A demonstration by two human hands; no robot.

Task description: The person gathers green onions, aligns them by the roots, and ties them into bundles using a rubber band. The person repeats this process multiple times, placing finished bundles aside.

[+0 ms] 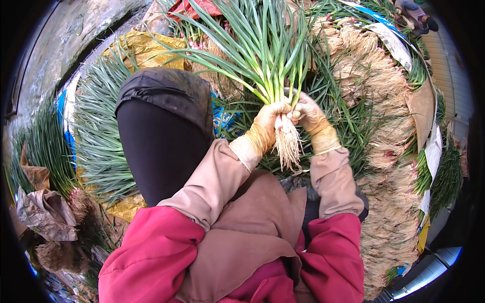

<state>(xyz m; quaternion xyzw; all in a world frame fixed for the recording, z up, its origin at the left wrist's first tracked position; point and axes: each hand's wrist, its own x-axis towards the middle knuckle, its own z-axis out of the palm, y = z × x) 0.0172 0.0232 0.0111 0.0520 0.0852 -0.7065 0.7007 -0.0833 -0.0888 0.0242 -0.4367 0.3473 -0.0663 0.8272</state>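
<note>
A bunch of green onions with pale bulbs and hanging roots is held upright before me, its leaves fanning out away from me. My left hand, in a yellowish glove, grips the bunch just above the bulbs. On its right side my right hand, gloved too, has its fingers closed at the stems and bulbs, touching the left hand's fingertips. Loose green leaves lie beneath and beside the hands.
Stacked onions with their roots outward curve along the right side. More green onions lie at the left by a yellow sack. A crumpled grey cloth lies at the lower left. Another person's leg shows at the top right.
</note>
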